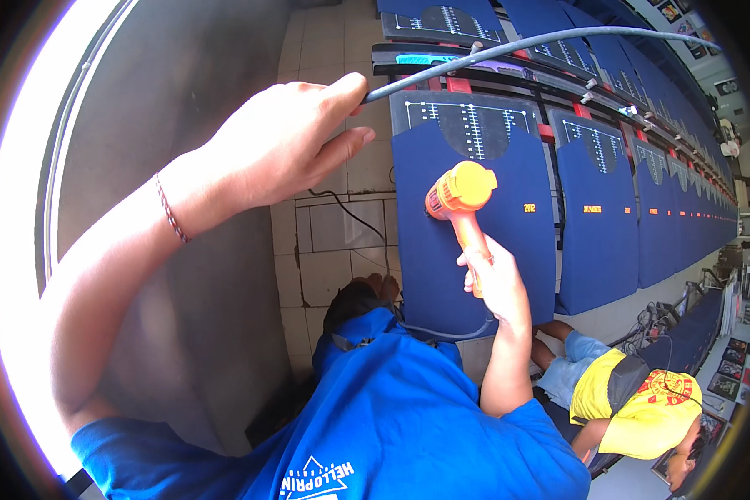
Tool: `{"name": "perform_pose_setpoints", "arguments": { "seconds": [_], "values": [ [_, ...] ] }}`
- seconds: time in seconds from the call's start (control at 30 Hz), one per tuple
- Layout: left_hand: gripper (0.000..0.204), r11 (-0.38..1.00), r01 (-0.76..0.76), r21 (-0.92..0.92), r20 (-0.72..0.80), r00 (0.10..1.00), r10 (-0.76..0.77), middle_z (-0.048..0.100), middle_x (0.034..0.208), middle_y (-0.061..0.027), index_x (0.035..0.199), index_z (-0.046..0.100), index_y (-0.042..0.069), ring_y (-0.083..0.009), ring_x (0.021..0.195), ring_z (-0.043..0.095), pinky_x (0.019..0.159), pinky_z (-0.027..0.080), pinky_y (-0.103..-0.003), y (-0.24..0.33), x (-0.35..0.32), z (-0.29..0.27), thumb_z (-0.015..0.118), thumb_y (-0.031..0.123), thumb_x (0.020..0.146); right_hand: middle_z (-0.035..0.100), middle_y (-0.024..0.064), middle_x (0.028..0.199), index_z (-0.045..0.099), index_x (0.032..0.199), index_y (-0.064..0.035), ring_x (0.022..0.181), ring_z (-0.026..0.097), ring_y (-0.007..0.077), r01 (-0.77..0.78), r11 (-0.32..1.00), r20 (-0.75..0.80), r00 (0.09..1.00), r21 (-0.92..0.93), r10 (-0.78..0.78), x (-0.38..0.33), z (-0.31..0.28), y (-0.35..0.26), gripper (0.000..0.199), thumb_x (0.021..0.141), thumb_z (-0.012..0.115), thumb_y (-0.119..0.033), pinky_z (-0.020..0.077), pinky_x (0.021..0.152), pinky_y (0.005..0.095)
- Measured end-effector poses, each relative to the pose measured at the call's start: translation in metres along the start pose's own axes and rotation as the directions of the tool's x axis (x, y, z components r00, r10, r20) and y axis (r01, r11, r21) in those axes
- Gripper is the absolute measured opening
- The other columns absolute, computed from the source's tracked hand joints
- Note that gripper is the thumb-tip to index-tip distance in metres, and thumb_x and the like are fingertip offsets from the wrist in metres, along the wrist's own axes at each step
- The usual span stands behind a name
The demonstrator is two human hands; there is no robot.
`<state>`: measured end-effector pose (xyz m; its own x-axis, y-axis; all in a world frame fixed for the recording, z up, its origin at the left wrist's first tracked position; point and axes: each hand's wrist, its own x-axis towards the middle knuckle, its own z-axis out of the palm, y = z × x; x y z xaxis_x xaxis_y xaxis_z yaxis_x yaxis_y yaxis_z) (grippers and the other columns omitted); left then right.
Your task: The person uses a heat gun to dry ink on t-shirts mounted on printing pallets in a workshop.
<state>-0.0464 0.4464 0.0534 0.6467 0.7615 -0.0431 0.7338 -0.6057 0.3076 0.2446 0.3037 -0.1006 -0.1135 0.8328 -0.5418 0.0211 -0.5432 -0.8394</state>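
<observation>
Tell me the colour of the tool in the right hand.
Orange: the heat gun in the right hand shows plainly in the head view, against a navy garment.

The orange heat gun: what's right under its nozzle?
The orange heat gun, held in the right hand, points at a dark blue garment stretched over a printing board. The gun's head covers the exact spot below its nozzle.

heat gun (461, 193) nozzle hidden | seated person (642, 408) cut off bottom edge
</observation>
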Motion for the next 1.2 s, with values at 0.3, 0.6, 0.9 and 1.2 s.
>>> {"name": "perform_pose_setpoints", "arguments": {
  "seconds": [0.3, 0.6, 0.9, 1.2],
  "values": [
    [0.024, 0.996, -0.089, 0.025, -0.037, 0.995, 0.090, 0.056, 0.069, -0.0185, 0.096, 0.044, 0.001, -0.0390, 0.066, 0.059, 0.062, 0.048, -0.044, -0.004, 0.002, 0.003, 0.061, 0.017, 0.092, 0.061, 0.0034, 0.082, 0.055, 0.125, 0.0025, 0.057, 0.056, 0.0061, -0.035, 0.999, 0.001, 0.999, 0.014, 0.035, 0.006, -0.006, -0.002, 0.033, 0.099, 0.056, -0.017, 0.0498, 0.054, 0.0218],
    [0.024, 0.997, -0.058, 0.044, -0.018, 0.998, 0.059, 0.055, 0.069, -0.0192, 0.097, 0.043, 0.001, -0.0400, 0.067, 0.059, 0.061, 0.048, -0.045, -0.008, 0.006, 0.004, 0.061, 0.016, 0.092, 0.061, 0.0031, 0.083, 0.055, 0.126, 0.0024, 0.058, 0.056, 0.0062, -0.010, 1.000, -0.007, 1.000, 0.001, 0.010, 0.006, -0.004, 0.000, 0.033, 0.099, 0.056, -0.016, 0.0499, 0.054, 0.0217],
    [0.024, 0.992, -0.105, 0.064, -0.042, 0.993, 0.107, 0.055, 0.069, -0.0184, 0.096, 0.043, 0.001, -0.0384, 0.066, 0.059, 0.060, 0.048, -0.044, -0.005, -0.002, 0.002, 0.061, 0.018, 0.093, 0.061, 0.0033, 0.083, 0.055, 0.126, 0.0023, 0.059, 0.056, 0.0061, -0.031, 1.000, 0.002, 1.000, 0.001, 0.031, 0.001, -0.001, -0.001, 0.033, 0.098, 0.056, -0.015, 0.0497, 0.055, 0.0213],
    [0.025, 0.989, -0.130, 0.076, -0.068, 0.989, 0.135, 0.054, 0.069, -0.0187, 0.097, 0.043, 0.001, -0.0391, 0.066, 0.058, 0.060, 0.047, -0.044, -0.004, -0.022, -0.005, 0.061, 0.017, 0.092, 0.061, 0.0032, 0.083, 0.057, 0.121, 0.0020, 0.057, 0.055, 0.0057, 0.023, 1.000, -0.070, 0.997, -0.016, -0.024, -0.011, 0.015, 0.005, 0.030, 0.098, 0.058, -0.017, 0.0482, 0.052, 0.0210]
  ]
}}
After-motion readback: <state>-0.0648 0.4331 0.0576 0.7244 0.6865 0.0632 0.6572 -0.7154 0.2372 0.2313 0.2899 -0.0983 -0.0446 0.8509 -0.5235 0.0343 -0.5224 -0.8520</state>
